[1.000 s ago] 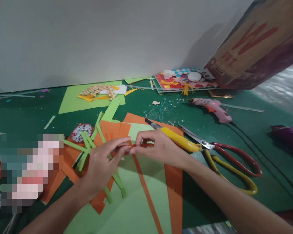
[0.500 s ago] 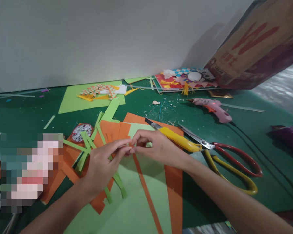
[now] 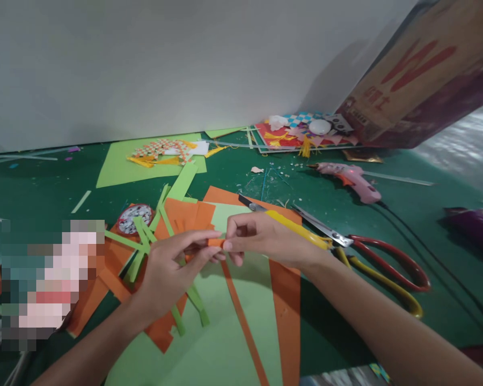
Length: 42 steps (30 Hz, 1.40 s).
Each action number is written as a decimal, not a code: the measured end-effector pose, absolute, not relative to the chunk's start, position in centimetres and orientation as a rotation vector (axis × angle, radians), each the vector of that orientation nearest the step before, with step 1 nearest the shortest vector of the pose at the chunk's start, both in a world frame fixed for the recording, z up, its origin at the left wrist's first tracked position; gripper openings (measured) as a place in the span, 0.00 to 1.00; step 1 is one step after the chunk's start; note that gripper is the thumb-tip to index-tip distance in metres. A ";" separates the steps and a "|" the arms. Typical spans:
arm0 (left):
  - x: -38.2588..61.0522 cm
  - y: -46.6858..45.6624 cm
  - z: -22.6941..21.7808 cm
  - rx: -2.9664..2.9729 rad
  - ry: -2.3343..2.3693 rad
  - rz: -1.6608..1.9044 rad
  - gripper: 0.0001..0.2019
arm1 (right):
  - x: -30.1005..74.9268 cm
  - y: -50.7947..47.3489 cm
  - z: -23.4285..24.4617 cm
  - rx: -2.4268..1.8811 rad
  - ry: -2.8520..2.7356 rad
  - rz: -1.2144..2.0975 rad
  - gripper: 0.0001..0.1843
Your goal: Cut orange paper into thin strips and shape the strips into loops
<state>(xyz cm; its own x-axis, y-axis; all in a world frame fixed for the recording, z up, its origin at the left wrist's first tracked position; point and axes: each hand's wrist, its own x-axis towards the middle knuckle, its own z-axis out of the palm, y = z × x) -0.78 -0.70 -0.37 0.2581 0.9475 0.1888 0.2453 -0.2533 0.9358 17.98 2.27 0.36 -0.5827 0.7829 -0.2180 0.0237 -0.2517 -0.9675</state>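
**Both hands pinching one orange strip, dead centre**

The green mat [image 3: 44, 193] fills most of the frame, with a light green sheet [image 3: 221, 338] at bottom centre. Scissors [image 3: 378, 262] sit at right, a pink glue gun [image 3: 348, 177] above them, and a yellow utility knife [image 3: 293, 228] just behind the right hand [image 3: 265, 238]. Green strips [image 3: 145, 236] lie cut at left of centre, so the cutting looks largely done. The left hand [image 3: 167, 273] and the right both close their fingertips on the top end of the orange strip [image 3: 216, 242]. Its tail hangs loose and looks unworked.
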 end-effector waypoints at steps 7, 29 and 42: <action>-0.7 -0.7 -0.3 1.640 1.119 1.082 0.05 | 18.0 2.2 0.5 -0.998 -1.482 1.885 0.17; -0.3 -0.5 0.0 1.521 1.116 1.091 0.04 | 18.1 2.4 0.2 -1.055 -1.613 1.722 0.18; -0.5 -0.5 -0.2 1.605 1.158 1.064 0.06 | 17.9 2.2 0.4 -1.116 -1.655 1.637 0.17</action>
